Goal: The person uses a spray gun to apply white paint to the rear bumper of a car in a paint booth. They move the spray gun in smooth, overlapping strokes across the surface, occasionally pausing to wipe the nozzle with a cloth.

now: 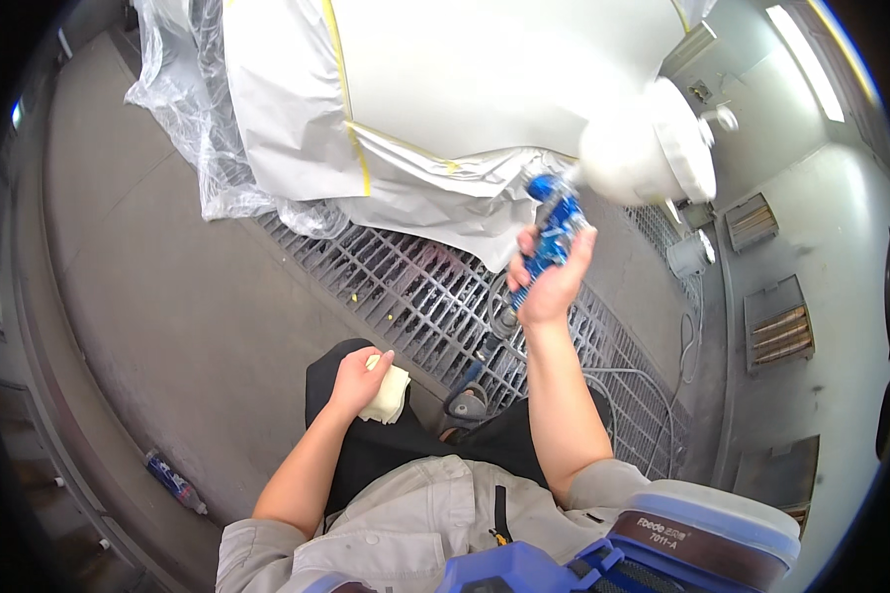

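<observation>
— Nearest the lens, what shows?

— Blue respirator mask (653, 553) with a pale filter disc, at the lower edge, just above the person's grey work shirt (405, 524).

— And the hands?

— The right hand (549, 277) is raised on an outstretched forearm, its fingers closed around the handle of a blue spray gun (556, 225). The gun's white cup (648, 148) sits at the top of it, tilted up and to the right.

— Where is the gun pointed?

— It is held close to a white panel (504, 69), whose edges are masked with white paper (287, 119) and yellow tape (351, 109). Clear plastic sheeting (188, 109) hangs crumpled to the left of the paper.

— The left hand?

— The left hand (358, 378) rests on the dark trouser leg (346, 445), closed on a folded pale cloth (391, 393).

— What lies below?

— Metal floor grating (405, 287) runs under the panel, with a hose (613, 381) curving across it. Smooth grey floor (168, 296) lies to the left, and a small bottle (175, 482) lies on it near the wall.
</observation>
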Motion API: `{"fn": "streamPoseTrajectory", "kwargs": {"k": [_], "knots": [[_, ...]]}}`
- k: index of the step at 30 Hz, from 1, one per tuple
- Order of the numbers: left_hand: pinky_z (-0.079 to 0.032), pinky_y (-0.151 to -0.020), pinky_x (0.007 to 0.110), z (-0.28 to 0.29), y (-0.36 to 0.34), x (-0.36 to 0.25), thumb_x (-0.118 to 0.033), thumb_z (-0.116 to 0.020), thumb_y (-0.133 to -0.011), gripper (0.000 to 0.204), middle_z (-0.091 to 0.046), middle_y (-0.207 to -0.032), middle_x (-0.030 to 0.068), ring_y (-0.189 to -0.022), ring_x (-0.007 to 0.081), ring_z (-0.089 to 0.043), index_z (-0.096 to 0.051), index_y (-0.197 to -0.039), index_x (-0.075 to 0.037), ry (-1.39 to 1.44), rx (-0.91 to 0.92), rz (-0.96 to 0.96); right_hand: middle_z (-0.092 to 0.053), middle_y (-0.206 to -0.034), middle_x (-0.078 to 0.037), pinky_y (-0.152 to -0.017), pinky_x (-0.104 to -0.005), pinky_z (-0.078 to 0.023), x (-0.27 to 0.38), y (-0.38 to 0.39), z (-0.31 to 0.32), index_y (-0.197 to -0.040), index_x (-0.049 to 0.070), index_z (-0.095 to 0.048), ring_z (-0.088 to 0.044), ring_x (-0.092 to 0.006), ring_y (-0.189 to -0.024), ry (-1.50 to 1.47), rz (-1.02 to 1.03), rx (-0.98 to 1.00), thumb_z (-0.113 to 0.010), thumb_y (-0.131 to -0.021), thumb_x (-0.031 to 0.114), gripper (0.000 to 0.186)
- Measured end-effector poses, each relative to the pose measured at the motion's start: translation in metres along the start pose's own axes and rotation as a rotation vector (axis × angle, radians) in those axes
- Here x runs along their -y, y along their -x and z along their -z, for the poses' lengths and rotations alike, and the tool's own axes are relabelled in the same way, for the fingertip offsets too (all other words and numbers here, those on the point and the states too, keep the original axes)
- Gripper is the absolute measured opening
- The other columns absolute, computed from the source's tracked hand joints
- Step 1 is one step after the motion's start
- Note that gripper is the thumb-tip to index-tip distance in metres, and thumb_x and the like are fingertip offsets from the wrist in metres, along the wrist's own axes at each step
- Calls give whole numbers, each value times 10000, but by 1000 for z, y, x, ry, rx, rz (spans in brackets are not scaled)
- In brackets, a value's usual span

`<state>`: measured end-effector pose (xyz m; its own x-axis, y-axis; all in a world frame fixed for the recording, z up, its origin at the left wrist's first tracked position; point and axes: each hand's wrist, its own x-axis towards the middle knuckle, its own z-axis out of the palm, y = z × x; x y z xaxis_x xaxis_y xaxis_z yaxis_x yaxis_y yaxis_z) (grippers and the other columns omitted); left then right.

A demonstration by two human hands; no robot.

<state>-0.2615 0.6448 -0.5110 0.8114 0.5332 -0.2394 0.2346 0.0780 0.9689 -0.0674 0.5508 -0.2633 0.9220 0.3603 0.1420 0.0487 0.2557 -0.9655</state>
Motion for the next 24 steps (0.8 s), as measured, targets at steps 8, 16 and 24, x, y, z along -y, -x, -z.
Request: {"fn": "streamPoseTrajectory", "kwargs": {"k": [8, 16, 24], "knots": [[-515, -641, 376, -4, -6, 5, -342, -682, -954, 360, -702, -730, 131, -659, 224, -674, -704, -852, 3, -102, 37, 55, -544, -769, -13, -377, -266, -346, 4, -9, -44, -947, 91, -490, -434, -93, -449, -16, -4, 86, -327, -1030, 682, 618], [-535, -697, 408, 1, -2, 2, -377, -677, -946, 380, -708, -772, 168, -723, 311, -699, -714, -905, -2, -211, 25, 10, -543, -784, -16, -396, -239, -341, 20, -20, -130, -974, 82, -503, -427, -75, -462, 6, -23, 470, -341, -1039, 658, 602], [-496, -635, 378, 4, 1, -3, -326, -682, -953, 350, -658, -696, 112, -650, 202, -630, -674, -823, -1, -257, 2, -40, -547, -740, -17, -377, -258, -331, 65, -23, -25, -920, 70, -533, -417, -92, -437, -25, 6, 190, -277, -1003, 729, 712]]}}
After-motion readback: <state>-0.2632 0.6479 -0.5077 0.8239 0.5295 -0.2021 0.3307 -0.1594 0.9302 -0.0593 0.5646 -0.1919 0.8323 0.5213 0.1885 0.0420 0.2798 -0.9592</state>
